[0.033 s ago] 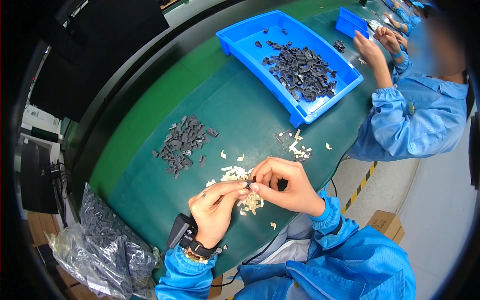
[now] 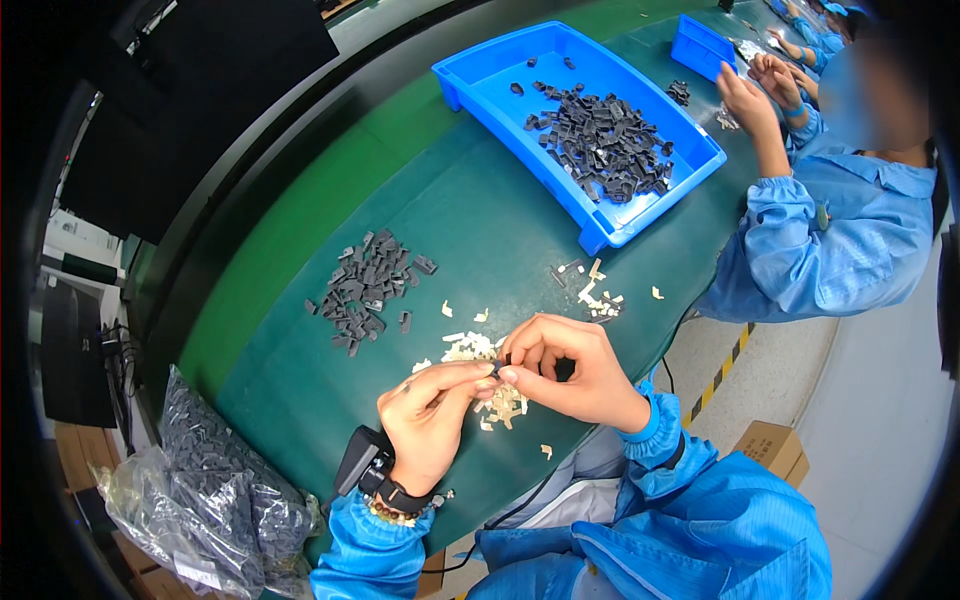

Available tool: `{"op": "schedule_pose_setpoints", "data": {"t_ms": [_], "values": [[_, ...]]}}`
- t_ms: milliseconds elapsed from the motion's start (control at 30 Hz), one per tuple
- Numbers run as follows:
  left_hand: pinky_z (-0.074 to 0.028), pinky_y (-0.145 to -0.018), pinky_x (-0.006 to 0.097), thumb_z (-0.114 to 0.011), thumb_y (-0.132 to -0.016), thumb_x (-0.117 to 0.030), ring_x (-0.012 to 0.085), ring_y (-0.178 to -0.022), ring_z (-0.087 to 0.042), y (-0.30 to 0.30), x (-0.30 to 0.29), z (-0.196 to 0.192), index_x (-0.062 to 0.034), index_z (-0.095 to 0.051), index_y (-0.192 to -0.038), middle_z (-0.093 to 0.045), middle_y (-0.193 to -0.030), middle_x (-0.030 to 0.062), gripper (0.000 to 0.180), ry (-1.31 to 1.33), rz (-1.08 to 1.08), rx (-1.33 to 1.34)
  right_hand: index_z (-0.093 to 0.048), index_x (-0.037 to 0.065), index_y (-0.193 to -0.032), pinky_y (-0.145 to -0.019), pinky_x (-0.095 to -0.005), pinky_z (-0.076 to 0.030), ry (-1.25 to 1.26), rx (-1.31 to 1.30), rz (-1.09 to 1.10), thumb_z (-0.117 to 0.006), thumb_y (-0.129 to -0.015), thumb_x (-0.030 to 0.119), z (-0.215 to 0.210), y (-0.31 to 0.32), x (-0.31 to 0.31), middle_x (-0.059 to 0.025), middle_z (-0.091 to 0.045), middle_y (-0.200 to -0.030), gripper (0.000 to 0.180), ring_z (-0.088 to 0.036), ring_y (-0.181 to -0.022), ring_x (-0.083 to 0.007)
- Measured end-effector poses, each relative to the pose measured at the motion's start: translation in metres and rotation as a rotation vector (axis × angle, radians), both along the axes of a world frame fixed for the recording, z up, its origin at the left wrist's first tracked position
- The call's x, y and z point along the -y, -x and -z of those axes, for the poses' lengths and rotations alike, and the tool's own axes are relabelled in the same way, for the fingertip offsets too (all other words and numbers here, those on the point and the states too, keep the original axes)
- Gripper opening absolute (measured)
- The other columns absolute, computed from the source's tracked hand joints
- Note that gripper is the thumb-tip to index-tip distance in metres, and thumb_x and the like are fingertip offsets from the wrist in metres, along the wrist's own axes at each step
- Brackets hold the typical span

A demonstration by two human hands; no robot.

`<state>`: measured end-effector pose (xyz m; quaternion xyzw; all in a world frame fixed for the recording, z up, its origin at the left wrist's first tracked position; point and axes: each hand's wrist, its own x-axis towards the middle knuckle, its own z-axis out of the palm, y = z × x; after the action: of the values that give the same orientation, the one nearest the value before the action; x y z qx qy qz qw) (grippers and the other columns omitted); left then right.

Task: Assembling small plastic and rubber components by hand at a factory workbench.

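My left hand (image 2: pixel 432 405) and my right hand (image 2: pixel 575 370) meet over the green table. Pinched between both sets of fingertips is a small black plastic part (image 2: pixel 499 369), mostly covered by the fingers. Beneath and around it lies a pile of cream-coloured paper-like scraps (image 2: pixel 468 348). Farther left, a heap of small dark grey plastic parts (image 2: pixel 365 285) rests on the table, apart from my hands. A second little group of cream scraps (image 2: pixel 598 300), mixed with a few dark bits, lies beyond my right hand.
A large blue tray (image 2: pixel 500 65) with many black parts stands at the far side. A clear bag (image 2: pixel 215 500) full of dark parts leans at the left near edge. On the right, a co-worker's hand (image 2: pixel 748 105) is raised near a small blue bin (image 2: pixel 703 45).
The co-worker's raised hand has shifted slightly right and down. My own hands and the black part stay in place.
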<state>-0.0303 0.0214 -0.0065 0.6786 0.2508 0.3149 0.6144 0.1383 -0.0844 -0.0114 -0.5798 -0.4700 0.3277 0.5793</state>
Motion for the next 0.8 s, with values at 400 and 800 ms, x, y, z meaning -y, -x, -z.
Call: {"op": "schedule_pose_setpoints", "data": {"t_ms": [400, 800], "values": [[-0.063, -0.072, 0.035, -0.061, -0.088, 0.018, 0.0265, -0.084, -0.074, 0.005, 0.002, 0.01, 0.0083, -0.069, -0.098, -0.072, -0.097, 0.0193, 0.016, 0.456, 0.306, 0.268, -0.068, 0.007, -0.105, -0.056, -0.0187, -0.034, -0.058, -0.303, -0.318, -0.083, -0.084, 0.02, 0.007, -0.014, 0.004, 0.0024, -0.068, -0.094, 0.029, -0.052, -0.068, -0.0021], [-0.058, -0.064, 0.028, -0.07, -0.091, 0.004, 0.0238, -0.08, -0.075, 0.0, 0.004, 0.01, 0.0027, -0.068, -0.101, -0.074, -0.09, 0.0159, 0.01, 0.524, 0.206, 0.279, -0.073, 0.003, -0.1, -0.056, -0.0194, -0.034, -0.292, -0.309, -0.03, -0.079, -0.084, 0.003, 0.016, -0.006, 0.007, -0.0028, -0.065, -0.094, 0.017, -0.047, -0.066, -0.0019]]}}
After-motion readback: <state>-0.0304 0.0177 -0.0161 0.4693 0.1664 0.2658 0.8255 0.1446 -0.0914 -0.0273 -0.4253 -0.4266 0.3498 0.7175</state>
